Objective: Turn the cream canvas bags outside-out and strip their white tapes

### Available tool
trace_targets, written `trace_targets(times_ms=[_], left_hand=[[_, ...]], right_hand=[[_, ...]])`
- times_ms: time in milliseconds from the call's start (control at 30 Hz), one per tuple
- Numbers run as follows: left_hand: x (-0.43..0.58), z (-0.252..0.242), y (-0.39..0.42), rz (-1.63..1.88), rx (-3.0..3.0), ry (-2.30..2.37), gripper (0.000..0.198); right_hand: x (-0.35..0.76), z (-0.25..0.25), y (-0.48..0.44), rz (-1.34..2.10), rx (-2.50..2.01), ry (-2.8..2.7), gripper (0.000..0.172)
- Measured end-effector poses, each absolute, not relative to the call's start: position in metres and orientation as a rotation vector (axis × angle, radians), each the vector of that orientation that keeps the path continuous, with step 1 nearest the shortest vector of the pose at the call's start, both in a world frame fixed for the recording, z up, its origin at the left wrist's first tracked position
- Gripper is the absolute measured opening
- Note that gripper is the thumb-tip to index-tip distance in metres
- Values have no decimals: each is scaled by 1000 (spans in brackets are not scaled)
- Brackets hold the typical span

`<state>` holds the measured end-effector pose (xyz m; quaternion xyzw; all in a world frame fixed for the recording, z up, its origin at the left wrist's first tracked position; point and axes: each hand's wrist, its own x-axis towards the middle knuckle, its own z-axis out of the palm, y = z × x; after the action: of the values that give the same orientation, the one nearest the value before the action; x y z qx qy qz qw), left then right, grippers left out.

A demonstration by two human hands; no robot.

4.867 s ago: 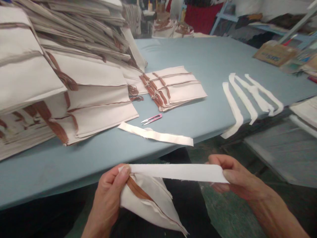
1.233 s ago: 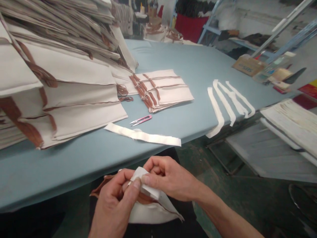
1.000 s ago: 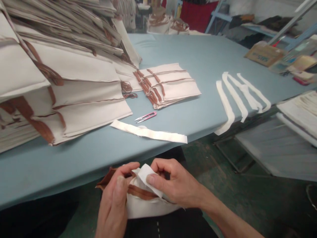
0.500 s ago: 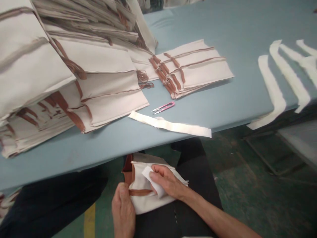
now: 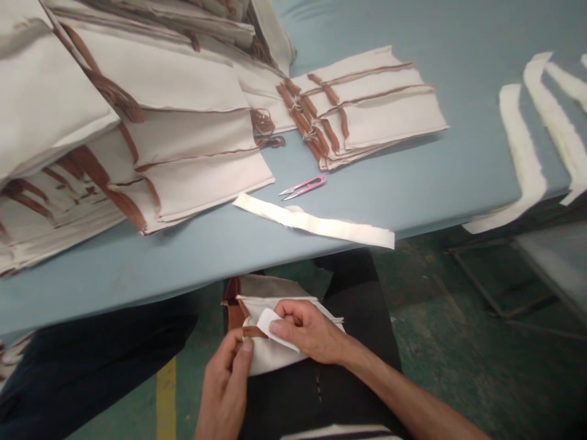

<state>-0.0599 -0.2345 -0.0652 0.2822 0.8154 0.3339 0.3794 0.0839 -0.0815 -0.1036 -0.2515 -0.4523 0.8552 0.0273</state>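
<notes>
A cream fabric piece with brown trim [image 5: 270, 362] rests on my lap, below the table edge. My left hand [image 5: 229, 373] pinches its left side beside a short brown strap [image 5: 254, 332]. In my right hand [image 5: 305, 333] is a small folded white cloth [image 5: 268, 324], gripped between thumb and fingers and touching the fabric near that strap. Pink thread snips [image 5: 303, 187] lie on the table with their blades pointing left. In front of them stretches a long white strip [image 5: 316, 225].
Large piles of cream fabric pieces with brown trim [image 5: 192, 140] cover the table's left side. A smaller stack [image 5: 389, 116] lies mid-table. White strips [image 5: 523, 146] hang over the edge at right. A metal frame [image 5: 477, 275] stands beyond the blue table [image 5: 183, 263].
My left hand has moved from the fabric's lower left side to a pinch near the brown strap. The right hand with the white cloth has shifted slightly left and up. The view has tilted a little.
</notes>
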Motion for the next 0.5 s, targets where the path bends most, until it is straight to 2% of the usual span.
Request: trace_targets(times_ms=[233, 333, 500], left_hand=[[-41, -32, -182, 1141, 656, 1986, 38], [-42, -29, -176, 1226, 561, 1812, 38], [-57, -47, -181, 1213, 491, 1498, 45]], right_hand=[[113, -22, -51, 2330, -863, -1712, 30], [115, 0, -48, 2145, -883, -1866, 27], [114, 2, -47, 1981, -916, -2034, 29]])
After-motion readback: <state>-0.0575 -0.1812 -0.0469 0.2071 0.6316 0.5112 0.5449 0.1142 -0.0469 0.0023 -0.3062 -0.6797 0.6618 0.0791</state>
